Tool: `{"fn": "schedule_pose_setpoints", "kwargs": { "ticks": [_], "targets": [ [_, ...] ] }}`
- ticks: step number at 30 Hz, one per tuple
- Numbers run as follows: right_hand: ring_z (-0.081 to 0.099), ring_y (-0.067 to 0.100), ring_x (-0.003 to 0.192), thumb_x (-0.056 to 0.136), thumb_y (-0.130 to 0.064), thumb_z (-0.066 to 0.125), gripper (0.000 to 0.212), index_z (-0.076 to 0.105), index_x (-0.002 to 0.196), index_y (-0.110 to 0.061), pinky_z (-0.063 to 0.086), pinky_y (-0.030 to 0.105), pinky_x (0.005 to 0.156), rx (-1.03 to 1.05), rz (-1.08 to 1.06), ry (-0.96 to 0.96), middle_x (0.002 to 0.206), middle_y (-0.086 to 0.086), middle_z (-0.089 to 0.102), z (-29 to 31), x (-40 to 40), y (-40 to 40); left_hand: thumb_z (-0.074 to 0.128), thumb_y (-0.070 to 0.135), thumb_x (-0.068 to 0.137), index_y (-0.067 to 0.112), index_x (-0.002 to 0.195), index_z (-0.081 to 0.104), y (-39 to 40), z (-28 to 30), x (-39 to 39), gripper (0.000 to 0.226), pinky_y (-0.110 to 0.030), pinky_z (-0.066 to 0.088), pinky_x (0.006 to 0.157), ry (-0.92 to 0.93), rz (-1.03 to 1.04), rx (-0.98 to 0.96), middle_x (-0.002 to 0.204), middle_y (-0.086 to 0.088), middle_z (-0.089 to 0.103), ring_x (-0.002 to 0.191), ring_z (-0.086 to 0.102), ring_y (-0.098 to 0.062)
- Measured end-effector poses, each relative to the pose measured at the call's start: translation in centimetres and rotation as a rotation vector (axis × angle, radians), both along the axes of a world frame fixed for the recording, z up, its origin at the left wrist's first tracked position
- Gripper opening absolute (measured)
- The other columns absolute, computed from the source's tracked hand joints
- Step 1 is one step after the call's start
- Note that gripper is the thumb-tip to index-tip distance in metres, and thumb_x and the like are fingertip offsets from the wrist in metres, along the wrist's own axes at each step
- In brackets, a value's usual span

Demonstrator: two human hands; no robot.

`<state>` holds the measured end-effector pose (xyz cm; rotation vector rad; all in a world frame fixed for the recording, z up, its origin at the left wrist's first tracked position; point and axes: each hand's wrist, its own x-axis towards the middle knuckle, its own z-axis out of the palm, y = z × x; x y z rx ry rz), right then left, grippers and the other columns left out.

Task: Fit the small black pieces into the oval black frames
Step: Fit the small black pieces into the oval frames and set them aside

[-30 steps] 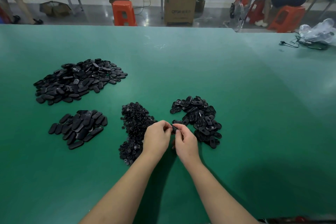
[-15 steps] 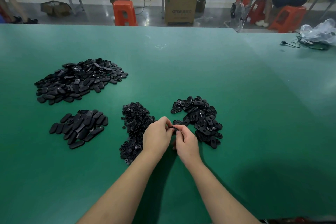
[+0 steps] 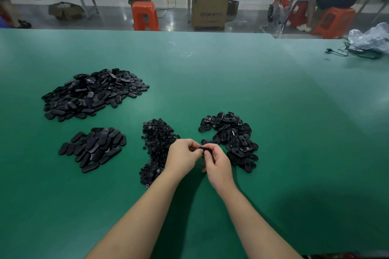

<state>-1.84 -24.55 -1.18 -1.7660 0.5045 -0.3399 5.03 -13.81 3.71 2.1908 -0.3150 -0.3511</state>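
hands: left hand (image 3: 182, 159) and right hand (image 3: 217, 164) both pinched one oval black plastic frame (image 3: 205, 149) between them
feel: looked light, stiff, best gripped by its rim

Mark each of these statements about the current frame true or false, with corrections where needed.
1. Both hands hold one black oval frame between them. True.
2. The pile of small black pieces lies to the right of the right hand. False: it lies beside the left hand, on its left.
3. Four separate heaps of black parts lie on the green table. True.
4. The orange stool stands on the table. False: it stands on the floor beyond it.
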Motion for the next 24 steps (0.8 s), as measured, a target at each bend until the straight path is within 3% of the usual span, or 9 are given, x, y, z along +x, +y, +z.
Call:
{"fn": "schedule_pose_setpoints", "kwargs": {
  "ticks": [8,12,16,20,24],
  "targets": [
    [0.060,0.008,0.062,0.103,-0.012,0.051,0.023,0.068,0.109,-0.025,0.052,0.025,0.060,-0.038,0.035,0.016,0.083,-0.006,0.068,0.10,-0.14,-0.08,0.071,0.022,0.087,0.020,0.084,0.072,-0.12,0.20,-0.29,0.004,-0.020,0.048,0.066,-0.055,-0.006,0.076,0.076,0.011,0.068,0.073,0.062,-0.007],
    [0.062,0.017,0.084,0.103,-0.011,0.050,0.024,0.070,0.114,-0.021,0.057,0.043,0.082,-0.043,0.042,0.030,0.096,-0.001,0.071,0.05,-0.11,-0.20,0.069,0.023,0.087,0.017,0.087,0.071,-0.28,0.12,-0.62,0.006,-0.024,0.049,0.067,-0.070,-0.007,0.097,0.079,0.007,0.069,0.073,0.062,-0.010],
    [0.062,0.017,0.088,0.103,-0.010,0.051,0.025,0.071,0.116,-0.019,0.057,0.047,0.087,-0.033,0.031,0.029,0.105,0.003,0.073,0.06,-0.10,-0.22,0.068,0.023,0.088,0.016,0.089,0.071,-0.33,0.04,-0.84,0.007,-0.028,0.052,0.072,-0.083,-0.005,0.086,0.081,0.005,0.069,0.076,0.063,-0.012],
    [0.062,0.018,0.082,0.103,-0.010,0.052,0.025,0.071,0.117,-0.018,0.057,0.041,0.080,-0.021,-0.001,0.005,0.104,0.007,0.073,-0.04,-0.14,-0.18,0.067,0.022,0.090,0.016,0.089,0.070,-0.09,-0.14,-0.84,0.007,-0.024,0.048,0.068,-0.129,-0.046,0.058,0.079,0.005,0.068,0.075,0.061,-0.012],
    [0.061,0.010,0.066,0.104,-0.012,0.053,0.024,0.069,0.120,-0.018,0.053,0.027,0.062,0.015,-0.029,-0.008,0.097,0.005,0.072,-0.08,-0.15,-0.18,0.066,0.018,0.092,0.019,0.096,0.070,0.21,-0.35,-0.63,0.006,-0.017,0.046,0.067,-0.158,-0.108,0.068,0.083,0.009,0.068,0.073,0.059,-0.004]
  ]
}}
